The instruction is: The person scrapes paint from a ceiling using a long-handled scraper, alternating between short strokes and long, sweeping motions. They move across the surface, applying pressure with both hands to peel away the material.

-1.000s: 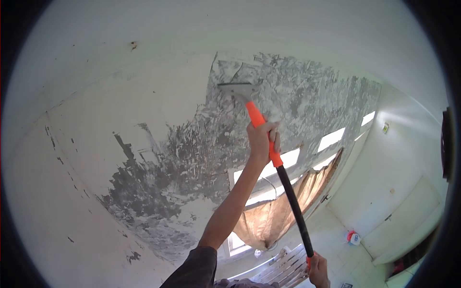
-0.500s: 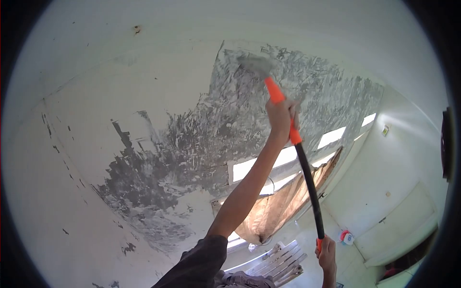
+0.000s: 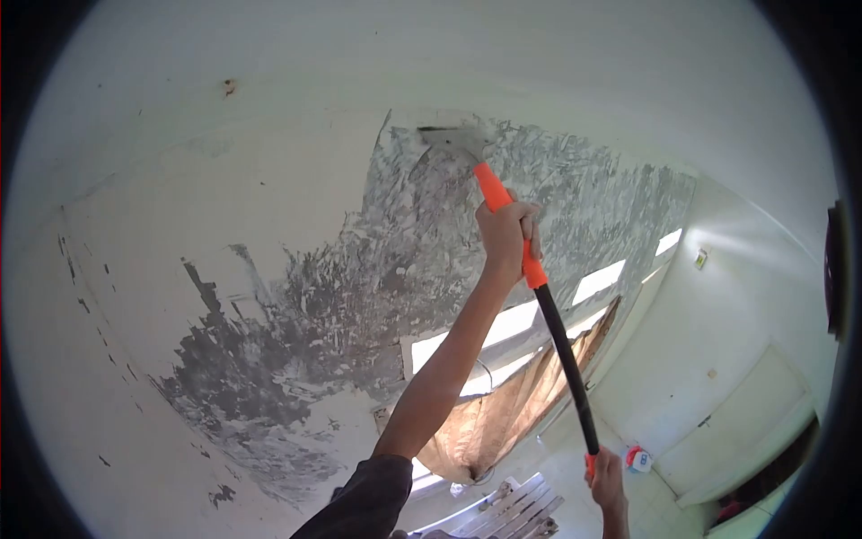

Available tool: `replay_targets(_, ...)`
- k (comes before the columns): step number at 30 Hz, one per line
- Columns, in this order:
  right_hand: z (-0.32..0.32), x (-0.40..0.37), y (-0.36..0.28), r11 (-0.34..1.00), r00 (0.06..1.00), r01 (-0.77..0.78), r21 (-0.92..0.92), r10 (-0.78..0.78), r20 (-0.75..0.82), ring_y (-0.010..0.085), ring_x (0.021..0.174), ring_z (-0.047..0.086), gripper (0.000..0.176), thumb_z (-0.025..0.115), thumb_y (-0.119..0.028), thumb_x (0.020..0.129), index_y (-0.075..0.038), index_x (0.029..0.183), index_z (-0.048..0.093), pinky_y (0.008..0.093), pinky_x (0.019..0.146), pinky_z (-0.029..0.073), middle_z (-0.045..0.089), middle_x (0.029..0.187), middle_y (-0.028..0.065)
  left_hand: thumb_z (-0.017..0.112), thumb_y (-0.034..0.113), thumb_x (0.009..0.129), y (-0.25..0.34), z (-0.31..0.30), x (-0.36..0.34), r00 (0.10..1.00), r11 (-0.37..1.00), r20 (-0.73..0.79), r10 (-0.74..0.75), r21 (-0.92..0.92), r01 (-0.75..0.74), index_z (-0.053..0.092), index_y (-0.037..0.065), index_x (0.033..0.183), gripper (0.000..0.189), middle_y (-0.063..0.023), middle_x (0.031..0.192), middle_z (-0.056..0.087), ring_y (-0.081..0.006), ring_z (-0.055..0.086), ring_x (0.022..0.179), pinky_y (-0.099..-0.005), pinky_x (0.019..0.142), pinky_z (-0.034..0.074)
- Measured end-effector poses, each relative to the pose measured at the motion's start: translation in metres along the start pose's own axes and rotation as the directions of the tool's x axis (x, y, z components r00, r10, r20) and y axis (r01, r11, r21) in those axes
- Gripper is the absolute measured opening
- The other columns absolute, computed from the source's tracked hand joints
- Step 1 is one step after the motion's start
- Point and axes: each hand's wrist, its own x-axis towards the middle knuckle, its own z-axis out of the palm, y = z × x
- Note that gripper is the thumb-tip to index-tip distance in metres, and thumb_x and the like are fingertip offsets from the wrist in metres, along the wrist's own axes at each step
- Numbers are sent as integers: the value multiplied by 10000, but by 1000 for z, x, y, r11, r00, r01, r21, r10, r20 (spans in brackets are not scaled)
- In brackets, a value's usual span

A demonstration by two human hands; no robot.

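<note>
A long-handled scraper (image 3: 564,355) with orange grips and a black shaft slants up across the view. My left hand (image 3: 505,232) is closed around its upper orange grip, close below the metal head. Low on the right, my right hand (image 3: 606,481) wraps the orange end of the handle. The wide scraper blade (image 3: 453,139) lies at the top edge of the patchy grey area of the wall (image 3: 422,225), apparently touching it. Pale coating (image 3: 278,193) still covers the wall to the left.
Below the scraped area are bright window openings (image 3: 599,281) and a brownish hanging cloth (image 3: 489,422). A slatted wooden piece (image 3: 516,512) stands at the bottom. A red and white container (image 3: 638,459) sits near a pale door (image 3: 741,422) at right. The ceiling (image 3: 539,54) is close above the blade.
The blade, blurred before, is now sharp near the upper edge of the grey patch. The view has shifted, so the wall sits lower and further left. Both hands keep their hold.
</note>
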Motion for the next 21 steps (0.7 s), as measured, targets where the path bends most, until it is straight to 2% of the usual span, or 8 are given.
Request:
replay_targets(3, -3, -9, -4, 997, 997, -74, 34, 73, 7, 80, 489, 455, 608, 313, -545, 1017, -37, 774, 541, 265, 444, 353, 463, 560, -14, 589, 23, 821, -9, -8, -10, 997, 999, -80, 10, 35, -7, 398, 118, 779, 218, 5, 488, 346, -175, 369, 280, -329, 277, 321)
replay_targets(6, -2, -8, 5, 1000, 999, 8, -13, -7, 38, 80, 480, 446, 594, 319, -520, 1023, -31, 775, 550, 262, 443, 348, 460, 554, -10, 597, 31, 821, 1, -16, -17, 999, 999, -42, -26, 17, 27, 401, 115, 739, 229, 7, 489, 350, -168, 369, 286, -322, 280, 324)
replay_targets(9, -2, -9, -23, 999, 997, 35, -27, -36, -62, 61, 426, 427, 631, 279, -555, 1023, -36, 769, 532, 239, 399, 314, 441, 515, -22, 598, 31, 809, 14, -1, -4, 999, 998, -6, -51, 25, 52, 404, 119, 750, 221, 8, 490, 349, -165, 365, 288, -335, 282, 327)
replay_targets(13, -2, -26, -11, 1000, 1000, -16, 7, 16, -8, 57, 419, 418, 644, 270, -571, 1019, -40, 765, 530, 237, 391, 298, 435, 515, -29, 605, 18, 784, 8, -15, -21, 999, 999, -27, 47, 11, -47, 401, 128, 791, 233, 6, 492, 353, -164, 369, 290, -334, 283, 318)
replay_targets(15, 3, -23, -16, 1000, 1000, -13, -5, 14, 19, 57, 416, 414, 651, 267, -578, 1017, -41, 762, 531, 238, 388, 292, 433, 515, -31, 592, 25, 795, 13, -23, -32, 995, 997, -69, -70, 25, 71, 393, 131, 794, 226, 6, 497, 354, -164, 376, 294, -331, 288, 311)
replay_targets(16, 4, -20, -19, 1000, 1000, -5, -25, 5, -21, 57, 413, 412, 652, 264, -579, 1016, -42, 763, 532, 238, 387, 290, 433, 514, -32, 579, 22, 800, 12, -20, -20, 999, 999, -3, -48, -17, 48, 387, 131, 809, 221, 9, 495, 341, -162, 381, 295, -331, 286, 308)
replay_targets(18, 2, -20, -34, 1000, 995, -1, -22, -2, -97, 62, 405, 414, 647, 260, -569, 1019, -43, 763, 537, 244, 384, 293, 432, 501, -33, 576, 19, 800, 26, 0, -8, 1000, 999, -3, -30, -17, 30, 387, 132, 814, 221, 12, 492, 331, -162, 381, 294, -332, 284, 305)
replay_targets(21, -4, -31, -42, 999, 998, -25, -40, 23, -55, 61, 396, 413, 652, 264, -577, 1016, -46, 754, 535, 239, 380, 288, 432, 489, -32, 578, 15, 796, 23, -3, -19, 999, 999, -7, 51, -7, -51, 382, 132, 826, 230, 15, 491, 329, -160, 373, 290, -336, 285, 301)
